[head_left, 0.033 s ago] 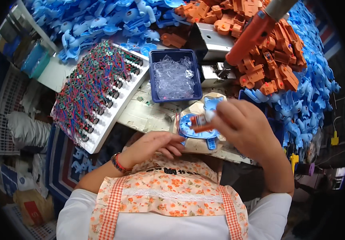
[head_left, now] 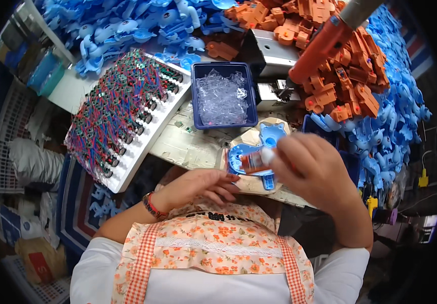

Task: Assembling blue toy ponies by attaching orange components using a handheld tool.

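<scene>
My right hand [head_left: 307, 169] is closed on a small orange-brown piece [head_left: 250, 162] with a white rounded part at its finger end; motion smears both it and the fingertips. The piece is tilted over a blue plastic shell [head_left: 273, 133] with a rounded body and a narrower end. That shell lies open side up in a beige fixture [head_left: 282, 123], partly hidden behind the piece and my fingers. My left hand [head_left: 198, 185] hovers at the fixture's near left edge, fingers loosely stretched and apart, holding nothing I can see.
A navy bin [head_left: 194, 101] of clear plastic parts stands beyond the fixture. To the left, a white foam tray [head_left: 127, 175] carries many wired circuit boards. Orange housings [head_left: 353, 83] and blue shells [head_left: 401, 116] are heaped at the right. An orange-handled tool [head_left: 317, 48] hangs above the bench.
My right hand has shifted slightly down and right, uncovering more of the shell's far end. The piece in it has turned a little. My left hand has moved slightly right.
</scene>
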